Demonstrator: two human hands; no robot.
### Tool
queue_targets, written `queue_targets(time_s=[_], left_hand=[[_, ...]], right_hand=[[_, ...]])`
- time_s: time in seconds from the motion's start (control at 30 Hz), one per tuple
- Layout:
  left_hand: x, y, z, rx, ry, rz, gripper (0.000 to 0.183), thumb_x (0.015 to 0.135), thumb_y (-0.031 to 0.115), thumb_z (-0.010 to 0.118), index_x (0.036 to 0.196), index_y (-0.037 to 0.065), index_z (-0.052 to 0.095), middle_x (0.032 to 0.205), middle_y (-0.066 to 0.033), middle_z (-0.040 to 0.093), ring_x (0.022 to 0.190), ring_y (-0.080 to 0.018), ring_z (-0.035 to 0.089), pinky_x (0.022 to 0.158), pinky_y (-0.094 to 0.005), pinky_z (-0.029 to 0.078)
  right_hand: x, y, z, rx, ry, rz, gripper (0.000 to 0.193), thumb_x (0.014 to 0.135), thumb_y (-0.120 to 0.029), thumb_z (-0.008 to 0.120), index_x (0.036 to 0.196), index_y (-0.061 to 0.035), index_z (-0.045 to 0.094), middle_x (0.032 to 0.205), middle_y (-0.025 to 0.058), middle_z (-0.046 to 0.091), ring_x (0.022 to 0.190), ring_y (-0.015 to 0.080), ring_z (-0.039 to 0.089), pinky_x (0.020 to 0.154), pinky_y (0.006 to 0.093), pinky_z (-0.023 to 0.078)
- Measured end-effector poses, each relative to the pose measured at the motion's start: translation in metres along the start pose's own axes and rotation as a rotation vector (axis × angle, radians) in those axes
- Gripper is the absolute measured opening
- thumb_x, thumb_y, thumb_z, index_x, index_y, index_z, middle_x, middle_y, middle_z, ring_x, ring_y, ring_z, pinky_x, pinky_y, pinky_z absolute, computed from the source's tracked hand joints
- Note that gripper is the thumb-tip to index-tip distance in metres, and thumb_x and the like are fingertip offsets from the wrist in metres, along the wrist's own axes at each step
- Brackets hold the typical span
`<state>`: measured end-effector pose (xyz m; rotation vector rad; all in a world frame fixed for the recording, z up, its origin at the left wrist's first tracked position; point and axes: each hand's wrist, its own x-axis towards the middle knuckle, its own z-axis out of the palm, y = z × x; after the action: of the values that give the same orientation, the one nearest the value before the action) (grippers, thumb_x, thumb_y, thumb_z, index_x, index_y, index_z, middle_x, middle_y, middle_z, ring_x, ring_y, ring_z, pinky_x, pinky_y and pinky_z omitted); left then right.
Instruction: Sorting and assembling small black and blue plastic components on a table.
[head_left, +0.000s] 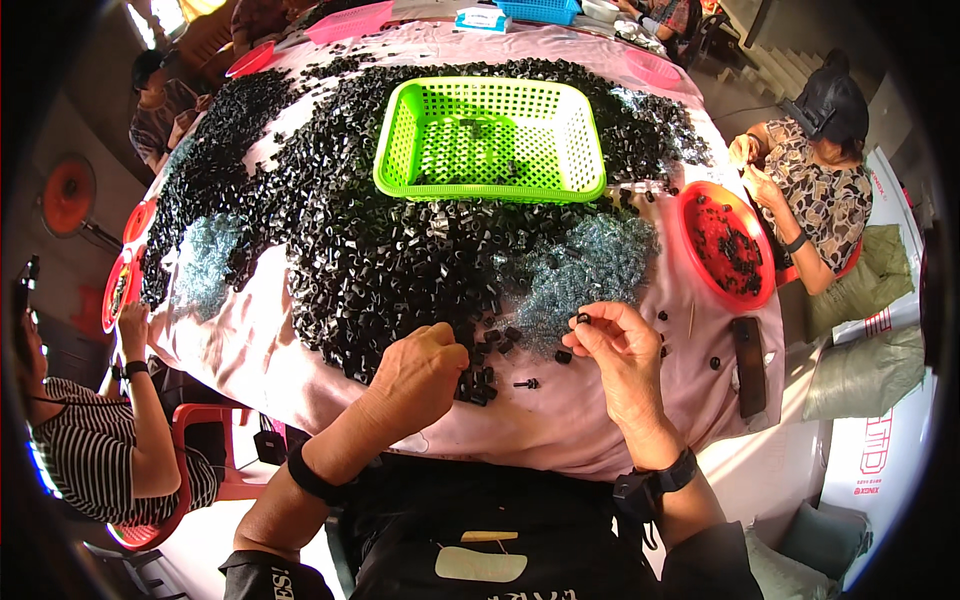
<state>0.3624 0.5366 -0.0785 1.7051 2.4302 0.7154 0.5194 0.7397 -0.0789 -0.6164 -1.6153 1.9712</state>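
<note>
My left hand (pixel 418 372) is closed at the near edge of a large heap of small black plastic parts (pixel 370 250). Its fingertips face away, so anything inside them is hidden. My right hand (pixel 628 358) pinches a small black plastic part (pixel 583 319) between thumb and fingertip. Just beyond that hand lies a pile of small clear bluish pieces (pixel 585 270). Between my hands, a few loose black parts (pixel 482 384) rest on the pink cloth, along with a thin black stemmed piece (pixel 527 384).
A green plastic basket (pixel 490 192) sits on the heap. Right of it is a red basin (pixel 768 270) holding black parts, with a dark phone-like slab (pixel 748 365) nearer me. Co-workers sit at the left and right (pixel 820 190). A second bluish pile (pixel 207 262) lies left.
</note>
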Motion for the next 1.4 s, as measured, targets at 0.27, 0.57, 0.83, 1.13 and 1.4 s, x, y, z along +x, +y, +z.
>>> queue_targets(time_s=[0.27, 0.57, 0.83, 1.13, 1.4], left_hand=[[0.0, -0.005, 0.004, 0.099, 0.009, -0.014, 0.006, 0.075, 0.003, 0.068, 0.079, 0.007, 0.066, 0.082, -0.0089, 0.058, 0.079, -0.0299, 0.062, 0.065, -0.0403, 0.051], [0.023, 0.004, 0.013, 0.018, 0.084, 0.016, 0.01, 0.074, 0.007, 0.071, 0.082, 0.006, 0.066, 0.084, -0.0095, 0.058, 0.083, -0.0316, 0.061, 0.069, -0.0421, 0.052], [0.032, -0.017, 0.007, 0.16, 0.001, -0.073, 0.009, 0.075, 0.009, 0.067, 0.084, 0.006, 0.068, 0.088, -0.0105, 0.059, 0.087, -0.032, 0.061, 0.074, -0.0427, 0.052], [0.057, -0.011, 0.024, 0.113, 0.039, 0.05, 0.012, 0.074, 0.002, 0.065, 0.085, 0.005, 0.07, 0.087, -0.0091, 0.06, 0.087, -0.0307, 0.063, 0.072, -0.0402, 0.052], [0.055, -0.011, 0.031, 0.159, 0.058, 0.058, 0.018, 0.073, 0.004, 0.067, 0.09, 0.007, 0.07, 0.086, -0.0094, 0.06, 0.088, -0.0303, 0.062, 0.075, -0.0407, 0.052]], right_hand=[[-0.007, 0.002, -0.007, 0.019, -0.016, 0.055, 0.015, 0.092, -0.005, 0.069, 0.105, -0.0004, 0.064, 0.095, 0.0051, 0.067, 0.081, 0.014, 0.069, 0.072, 0.0238, 0.055], [-0.008, -0.004, -0.002, 0.043, -0.052, 0.056, 0.015, 0.095, -0.008, 0.065, 0.109, -0.0022, 0.063, 0.101, 0.0078, 0.069, 0.085, 0.0157, 0.069, 0.075, 0.0259, 0.057], [-0.011, -0.005, -0.01, 0.025, -0.024, 0.027, 0.017, 0.095, -0.01, 0.066, 0.11, -0.0022, 0.064, 0.098, 0.0094, 0.07, 0.082, 0.0166, 0.07, 0.073, 0.0262, 0.057], [-0.016, 0.0, -0.005, 0.046, -0.05, 0.034, 0.016, 0.094, -0.003, 0.066, 0.11, -0.0008, 0.065, 0.097, 0.0092, 0.07, 0.082, 0.0154, 0.07, 0.074, 0.0258, 0.058], [-0.016, 0.009, 0.002, 0.077, -0.075, 0.063, 0.017, 0.092, -0.001, 0.067, 0.109, 0.001, 0.066, 0.098, 0.0121, 0.071, 0.082, 0.0172, 0.071, 0.074, 0.0264, 0.058]])
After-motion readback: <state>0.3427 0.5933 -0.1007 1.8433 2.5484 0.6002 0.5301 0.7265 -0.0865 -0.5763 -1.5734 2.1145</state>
